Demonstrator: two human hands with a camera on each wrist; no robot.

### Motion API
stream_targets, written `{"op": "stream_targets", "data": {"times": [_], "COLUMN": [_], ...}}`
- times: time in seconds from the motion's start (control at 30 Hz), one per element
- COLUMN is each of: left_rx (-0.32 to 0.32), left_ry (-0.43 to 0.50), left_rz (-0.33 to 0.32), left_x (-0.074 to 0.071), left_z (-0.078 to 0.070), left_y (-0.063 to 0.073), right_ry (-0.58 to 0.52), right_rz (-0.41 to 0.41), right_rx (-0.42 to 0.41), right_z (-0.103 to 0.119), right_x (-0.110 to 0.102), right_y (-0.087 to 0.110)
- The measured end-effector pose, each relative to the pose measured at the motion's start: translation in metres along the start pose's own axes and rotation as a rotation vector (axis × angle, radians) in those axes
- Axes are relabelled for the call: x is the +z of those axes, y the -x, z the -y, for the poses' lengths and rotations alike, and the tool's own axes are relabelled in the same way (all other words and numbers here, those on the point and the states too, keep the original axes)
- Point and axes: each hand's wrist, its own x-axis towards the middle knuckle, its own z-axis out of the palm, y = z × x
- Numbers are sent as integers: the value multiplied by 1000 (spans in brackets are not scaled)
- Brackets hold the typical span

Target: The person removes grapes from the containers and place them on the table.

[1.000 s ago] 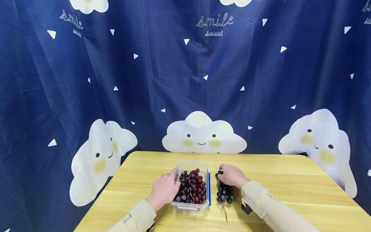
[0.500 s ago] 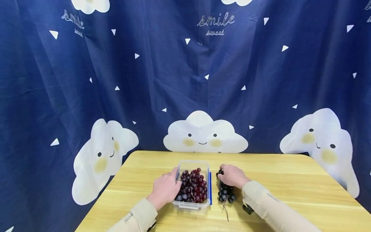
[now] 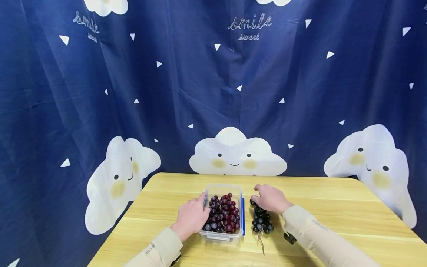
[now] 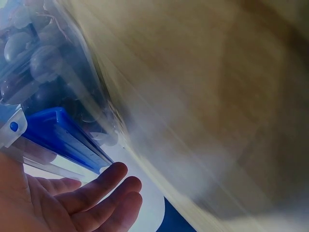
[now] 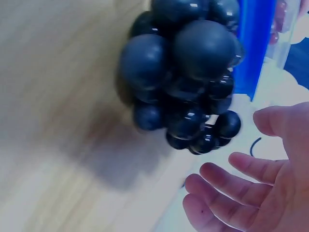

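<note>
A clear plastic food box (image 3: 218,235) on the table holds dark purple and red grapes (image 3: 227,213). My left hand (image 3: 191,218) holds its left side. In the left wrist view, the thumb shows behind a clear latch flap, and the other fingers (image 4: 108,180) lie below its blue strip (image 4: 67,137). A bunch of black grapes (image 3: 261,222) lies right of the box, stem pointing toward me. Over its far end is my right hand (image 3: 269,197). The right wrist view shows those fingers (image 5: 241,186) loosely spread and apart from the black grapes (image 5: 183,72).
A blue latch flap (image 3: 243,217) runs along the box's right side, between the box and the black bunch. The wooden table (image 3: 330,211) ends at a blue curtain (image 3: 173,92) with white clouds. Dark straps show under both wrists.
My right hand has shifted slightly up and back from the black bunch, and its fingers have loosened. My left hand stays at the box. The whole view has drifted slightly right.
</note>
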Motion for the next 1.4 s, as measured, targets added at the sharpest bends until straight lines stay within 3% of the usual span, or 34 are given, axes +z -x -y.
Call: {"op": "stream_targets", "data": {"times": [0.17,0.67,1.4], "left_rx": [-4,-5,-5], "left_ry": [-1,9,6], "left_rz": [-3,-11,-17], "left_x": [1,-1,-3], "left_z": [1,2,-1], "left_y": [0,0,2], "right_ry": [5,-61,-68], "right_rz": [-8,127,334], "right_rx": [-49,-93,-160], "right_z": [9,44,96], "right_x": [-12,-46,-41], "right_y": [-1,-19,-43]}}
